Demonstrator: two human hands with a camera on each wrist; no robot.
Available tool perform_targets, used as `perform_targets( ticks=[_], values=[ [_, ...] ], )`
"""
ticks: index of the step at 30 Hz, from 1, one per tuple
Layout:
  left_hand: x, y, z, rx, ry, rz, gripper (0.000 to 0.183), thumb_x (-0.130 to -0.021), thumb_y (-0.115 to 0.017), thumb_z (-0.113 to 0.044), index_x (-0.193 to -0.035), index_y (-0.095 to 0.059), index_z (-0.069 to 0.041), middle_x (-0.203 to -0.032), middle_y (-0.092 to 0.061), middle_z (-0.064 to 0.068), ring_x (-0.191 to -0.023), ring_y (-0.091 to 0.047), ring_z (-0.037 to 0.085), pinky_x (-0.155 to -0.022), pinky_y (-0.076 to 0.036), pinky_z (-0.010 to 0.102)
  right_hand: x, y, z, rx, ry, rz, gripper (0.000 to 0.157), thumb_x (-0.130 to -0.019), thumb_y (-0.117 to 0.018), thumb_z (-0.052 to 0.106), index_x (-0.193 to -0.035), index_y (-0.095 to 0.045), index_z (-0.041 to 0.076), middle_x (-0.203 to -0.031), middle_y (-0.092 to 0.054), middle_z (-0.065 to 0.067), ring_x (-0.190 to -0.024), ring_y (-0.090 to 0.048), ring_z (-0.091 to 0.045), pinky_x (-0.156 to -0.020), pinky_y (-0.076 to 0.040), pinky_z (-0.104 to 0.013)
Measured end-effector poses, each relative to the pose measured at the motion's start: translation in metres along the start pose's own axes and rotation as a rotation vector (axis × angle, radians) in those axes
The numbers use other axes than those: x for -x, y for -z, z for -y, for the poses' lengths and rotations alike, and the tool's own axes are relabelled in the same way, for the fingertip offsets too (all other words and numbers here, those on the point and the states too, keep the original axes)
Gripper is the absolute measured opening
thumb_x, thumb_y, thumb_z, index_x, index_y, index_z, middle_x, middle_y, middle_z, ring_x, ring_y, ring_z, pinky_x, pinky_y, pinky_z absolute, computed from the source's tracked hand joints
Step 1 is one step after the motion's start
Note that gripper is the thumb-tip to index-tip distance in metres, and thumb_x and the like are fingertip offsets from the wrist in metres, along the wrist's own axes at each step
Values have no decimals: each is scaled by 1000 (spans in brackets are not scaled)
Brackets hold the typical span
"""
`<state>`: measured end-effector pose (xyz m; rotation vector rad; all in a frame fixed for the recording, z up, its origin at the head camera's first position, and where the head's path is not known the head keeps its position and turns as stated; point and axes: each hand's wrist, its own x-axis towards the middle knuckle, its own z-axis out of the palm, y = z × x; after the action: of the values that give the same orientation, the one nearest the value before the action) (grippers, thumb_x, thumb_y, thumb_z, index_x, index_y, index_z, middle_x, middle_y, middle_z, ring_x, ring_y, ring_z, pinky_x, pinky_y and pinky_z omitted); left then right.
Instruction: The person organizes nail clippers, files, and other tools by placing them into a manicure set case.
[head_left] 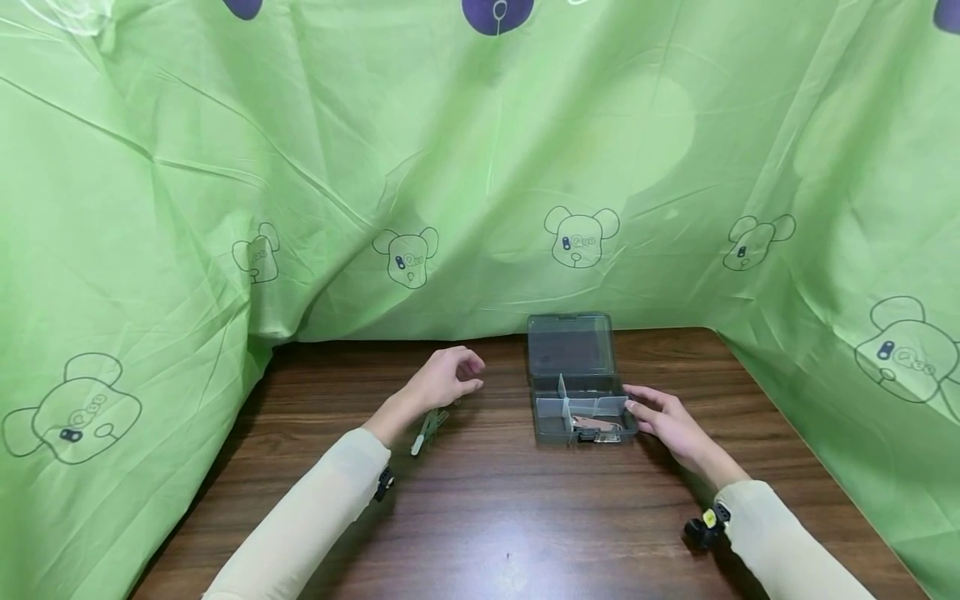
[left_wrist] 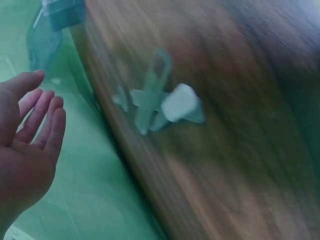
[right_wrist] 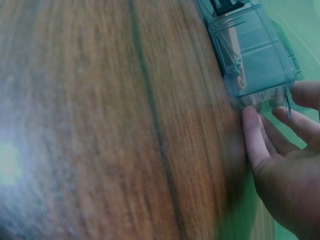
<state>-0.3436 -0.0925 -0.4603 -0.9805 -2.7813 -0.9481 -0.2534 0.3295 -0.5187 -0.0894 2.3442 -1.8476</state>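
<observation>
A translucent grey plastic box (head_left: 550,435) with dividers stands at the table's far side, its lid (head_left: 572,344) raised at the back. My right hand (head_left: 670,425) holds the box by its right end, with the fingers against the end wall in the right wrist view. A slim pink item (head_left: 596,423) and a shiny metal piece lie in the front compartment. To the left, my left hand (head_left: 444,379) hovers with loosely bent fingers and nothing in them. Beside its wrist lies a small group of slim greenish pieces (head_left: 429,429), one white-ended; their kind is blurred in the left wrist view.
The dark wood table (head_left: 480,508) carries the box and the small pieces. Green cloth (head_left: 465,283) with bear outlines hangs behind the table and along both sides. Each wrist wears a small black camera (head_left: 702,530).
</observation>
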Motion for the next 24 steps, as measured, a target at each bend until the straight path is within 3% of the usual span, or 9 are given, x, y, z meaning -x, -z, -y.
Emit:
perform_targets(
  ticks=[13, 19, 24],
  values=[
    [15, -6, 36, 15, 71, 1, 27, -84, -78, -9, -109, -70, -3, -100, -70, 7, -92, -67, 20, -86, -54, 38, 2, 0, 0, -1, -15, 0, 60, -101, -58, 31, -150, -37, 2, -154, -35, -21, -131, -46, -28, -96, -49, -30],
    [22, -7, 43, 58, 132, 49, 25, -85, -77, -7, -108, -69, -3, -100, -70, 10, -95, -67, 24, -87, -54, 40, 1, 0, -1, -15, -10, 0, 60, -101, -59, 30, -150, -38, 2, -154, -34, -22, -129, -48, -25, -95, -50, -29],
    [26, -10, 47, 70, 132, 72, 24, -85, -77, -7, -106, -69, -2, -101, -70, 13, -96, -67, 28, -87, -54, 41, 1, -1, 0, -22, 2, -2, 61, -100, -59, 30, -150, -38, 1, -154, -34, -21, -130, -47, -25, -94, -50, -27]
  ],
)
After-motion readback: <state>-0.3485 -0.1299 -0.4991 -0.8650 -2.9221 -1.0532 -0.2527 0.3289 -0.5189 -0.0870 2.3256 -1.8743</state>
